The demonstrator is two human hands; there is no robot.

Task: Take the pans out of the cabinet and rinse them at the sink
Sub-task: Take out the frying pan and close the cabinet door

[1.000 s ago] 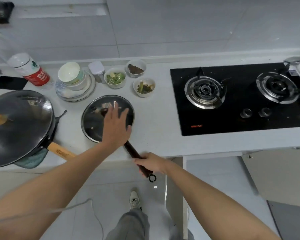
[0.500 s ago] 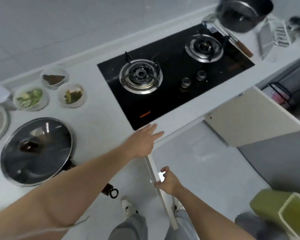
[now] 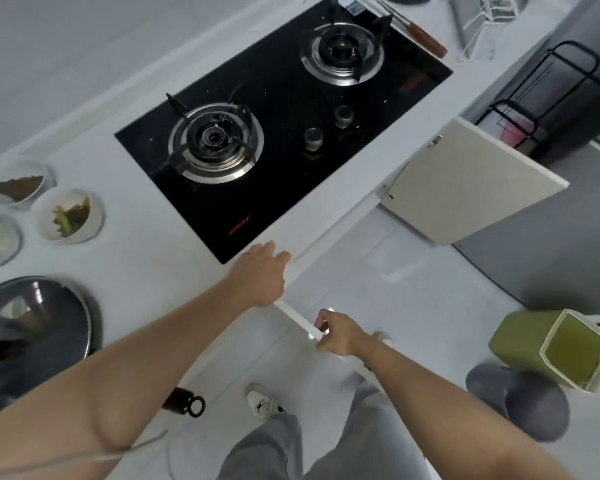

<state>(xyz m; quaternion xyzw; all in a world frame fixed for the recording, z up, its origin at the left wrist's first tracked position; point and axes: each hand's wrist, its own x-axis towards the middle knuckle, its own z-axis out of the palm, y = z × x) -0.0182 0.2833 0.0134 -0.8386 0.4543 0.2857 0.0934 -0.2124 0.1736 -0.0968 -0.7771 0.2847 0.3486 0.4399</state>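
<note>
A pan under a glass lid [image 3: 32, 323] sits on the white counter [image 3: 146, 258] at the left; its dark handle with a ring [image 3: 187, 405] sticks out past the counter's edge, under my left forearm. My left hand [image 3: 260, 275] rests flat on the counter's front edge, just below the black gas hob [image 3: 278, 133]. My right hand [image 3: 336, 332] grips the top edge of a white cabinet door [image 3: 297, 315] seen edge-on below the counter. A second cabinet door [image 3: 465, 188] stands open to the right. The cabinet's inside is hidden.
Three small bowls of food [image 3: 68, 218] stand at the left of the counter. A wooden-handled utensil [image 3: 423, 38] and a wire rack [image 3: 482, 22] lie beyond the hob. On the floor at the right stand a green bin [image 3: 551, 348] and a grey stool [image 3: 520, 407].
Both hands have left the pan: the left moved from its lid to the counter's edge, the right from its handle to the cabinet door. The view swung right.
</note>
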